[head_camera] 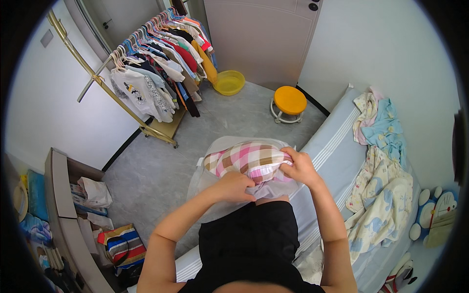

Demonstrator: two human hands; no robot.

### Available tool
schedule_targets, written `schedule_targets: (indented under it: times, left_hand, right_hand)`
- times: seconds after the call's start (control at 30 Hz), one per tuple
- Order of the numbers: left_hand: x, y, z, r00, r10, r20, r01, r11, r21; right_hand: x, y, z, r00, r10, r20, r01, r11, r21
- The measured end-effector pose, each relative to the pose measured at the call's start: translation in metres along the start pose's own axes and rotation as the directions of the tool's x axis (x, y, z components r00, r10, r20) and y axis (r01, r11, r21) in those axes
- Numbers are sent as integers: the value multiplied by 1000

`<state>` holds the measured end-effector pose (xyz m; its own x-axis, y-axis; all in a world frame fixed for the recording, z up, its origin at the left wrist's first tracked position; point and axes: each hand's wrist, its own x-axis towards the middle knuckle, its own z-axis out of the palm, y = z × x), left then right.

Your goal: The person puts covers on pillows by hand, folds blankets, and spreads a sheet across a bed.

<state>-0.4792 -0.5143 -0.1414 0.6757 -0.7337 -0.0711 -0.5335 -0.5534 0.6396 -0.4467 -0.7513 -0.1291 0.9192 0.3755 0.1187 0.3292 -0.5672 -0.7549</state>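
A pillow in pink, brown and white checks (245, 155) lies across my lap, partly inside a pale grey fabric cover (220, 143). My right hand (298, 164) pinches the right end of the pillow, thumb and fingers closed on its checked cloth. Lower and to the left, my left hand (236, 186) grips the near edge of the pale cover, just below the checked cloth. The cover spreads out loosely around the pillow on its far and left sides. My fingertips on the left are partly hidden in the folds.
Beside me is a bed (329, 150) with a light blue sheet, crumpled blankets (381, 197) and a plush toy (430, 212). Ahead stand a yellow-topped stool (290, 100), a yellow basin (229, 83) and a clothes rack (88, 69). An open-shelved cabinet (62, 197) holds bags at left.
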Motion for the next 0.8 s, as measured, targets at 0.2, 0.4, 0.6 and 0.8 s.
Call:
schedule_targets:
  times: [0.2, 0.4, 0.6, 0.8]
  left_hand:
    - [9, 29, 1, 988, 105, -110, -118, 985, -125]
    - [15, 25, -68, 986, 52, -161, -131, 837, -531]
    - [29, -119, 17, 945, 180, -273, -250, 936, -248]
    - [19, -72, 59, 923, -235, -304, 71, 883, -465]
  right_hand:
    - [15, -10, 31, 994, -40, 101, 30, 995, 98]
    - [-15, 29, 58, 680, 29, 733, -309, 918, 250]
    - [-42, 17, 40, 607, 39, 794, -246, 959, 142]
    - [-16, 10, -38, 711, 301, 636, -385, 923, -7]
